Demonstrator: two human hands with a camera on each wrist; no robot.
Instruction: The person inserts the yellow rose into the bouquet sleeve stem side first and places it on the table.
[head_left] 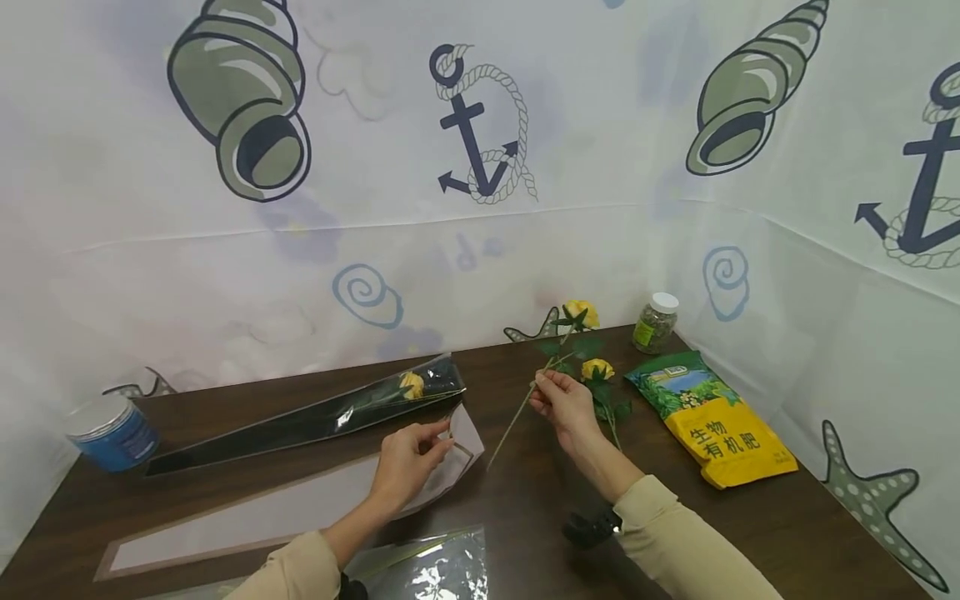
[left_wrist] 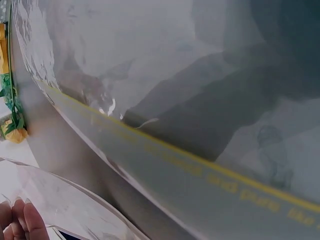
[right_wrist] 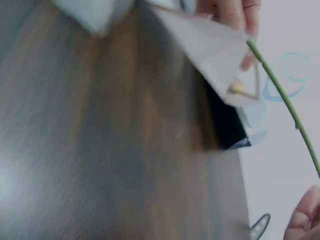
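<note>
My left hand (head_left: 408,467) pinches the open top end of a white flower sleeve (head_left: 247,517) with a brownish border, lifting that end off the table. In my right hand (head_left: 566,408) I pinch the stem of a yellow rose (head_left: 581,314), its bloom up and the stem's lower end slanting down toward the sleeve. The bare green stem (right_wrist: 282,92) shows in the right wrist view, outside the sleeve. A second yellow rose (head_left: 597,369) lies behind my right wrist, which partly hides its stem. In the left wrist view, my left fingertips (left_wrist: 32,220) appear at the lower left corner.
Behind the white sleeve lies a black sleeve (head_left: 300,432) with a yellow rose inside. A clear sleeve (head_left: 465,567) lies in front. A blue can (head_left: 112,433) stands left; a yellow-green fertilizer bag (head_left: 720,425) and a white-lidded jar (head_left: 655,323) are right. Printed cloth hangs behind the table.
</note>
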